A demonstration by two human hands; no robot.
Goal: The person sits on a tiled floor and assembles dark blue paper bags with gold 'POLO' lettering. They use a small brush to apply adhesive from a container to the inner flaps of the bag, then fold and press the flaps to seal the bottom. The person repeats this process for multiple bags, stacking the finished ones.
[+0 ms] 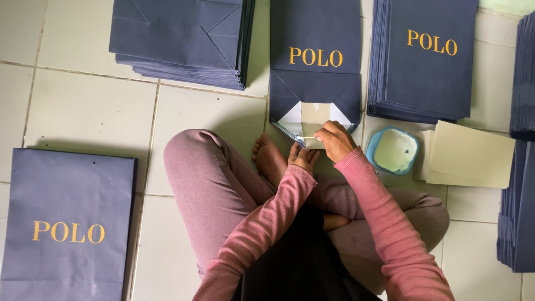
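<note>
Five stacks of navy paper bags [184, 39], one opened bag [315, 67], one blue tub [393, 150], one card pile [471, 156].

The person sits cross-legged, both arms in pink sleeves reaching forward over the folded legs. The left hand [304, 158] lies low just above the bare foot [271, 159], fingers curled loosely, palm turned down. The right hand [333, 139] sits slightly further out from the foot and to its right, wrist bent, fingers pinched together around a thin stick. The right forearm slopes back across the right knee; the left forearm runs diagonally toward the lap.
</note>
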